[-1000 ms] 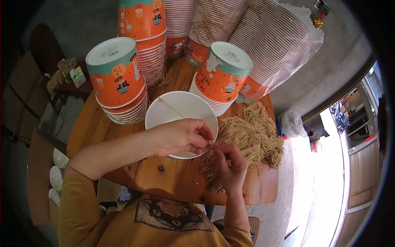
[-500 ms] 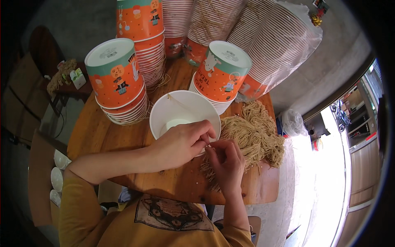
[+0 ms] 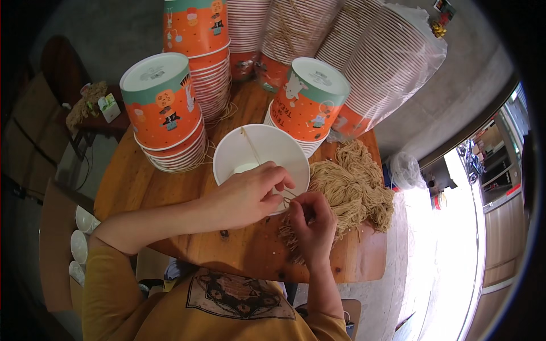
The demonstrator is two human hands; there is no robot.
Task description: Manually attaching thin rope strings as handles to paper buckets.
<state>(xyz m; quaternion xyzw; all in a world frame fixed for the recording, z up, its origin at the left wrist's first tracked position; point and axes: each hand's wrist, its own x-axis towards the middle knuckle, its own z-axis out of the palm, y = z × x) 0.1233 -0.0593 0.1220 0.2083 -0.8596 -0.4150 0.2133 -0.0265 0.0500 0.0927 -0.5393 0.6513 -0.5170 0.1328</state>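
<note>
A white paper bucket (image 3: 230,150) stands upright on the table in front of me, its mouth facing up. A thin tan string (image 3: 251,145) runs from the far part of its rim, across the inside, toward my hands. My left hand (image 3: 250,193) reaches over the near rim with curled fingers closed on the string. My right hand (image 3: 314,224) is beside the near right rim, thumb and finger pinching the string. A small loop of string shows between the two hands. A loose heap of tan strings (image 3: 352,187) lies just beyond my right hand.
Upside-down stacks of orange and green printed buckets stand at the left (image 3: 162,113) and behind the white bucket (image 3: 313,108). Plastic-wrapped bucket stacks (image 3: 387,62) line the back of the wooden table (image 3: 187,193). An open carton (image 3: 57,256) holding white rolls sits at lower left.
My hands have moved slightly apart, and a string loop now shows between them. The string inside the bucket looks straighter. The bucket has shifted slightly right in view.
</note>
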